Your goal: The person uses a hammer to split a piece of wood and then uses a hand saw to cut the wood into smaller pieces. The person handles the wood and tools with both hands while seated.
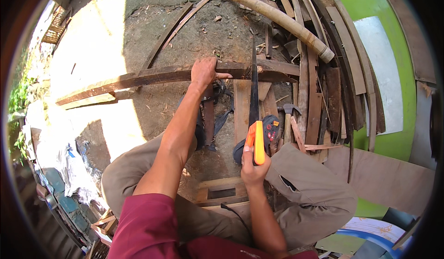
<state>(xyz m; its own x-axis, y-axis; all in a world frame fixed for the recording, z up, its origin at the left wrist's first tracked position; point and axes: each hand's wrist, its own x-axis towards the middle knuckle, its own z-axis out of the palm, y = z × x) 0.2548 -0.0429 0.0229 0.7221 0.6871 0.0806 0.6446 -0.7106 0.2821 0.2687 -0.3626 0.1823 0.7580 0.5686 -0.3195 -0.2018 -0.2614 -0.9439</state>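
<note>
A long, dark, weathered wooden beam (157, 75) lies crosswise in front of me. My left hand (204, 74) grips it from above near its middle, fingers over the far side and thumb stretched to the right. My right hand (255, 169) is closed around the orange and yellow handle of a handsaw (254, 102). The dark blade points away from me and crosses the beam to the right of my left hand. Whether its teeth are in the wood I cannot tell. A dark sandal (269, 129) on my foot shows beside the handle.
A claw hammer (290, 111) rests right of the saw. Loose planks (314, 106) and a bamboo pole (282, 23) are piled along the right. Two thin strips (178, 27) lie beyond the beam. A small wooden frame (222, 185) sits between my legs.
</note>
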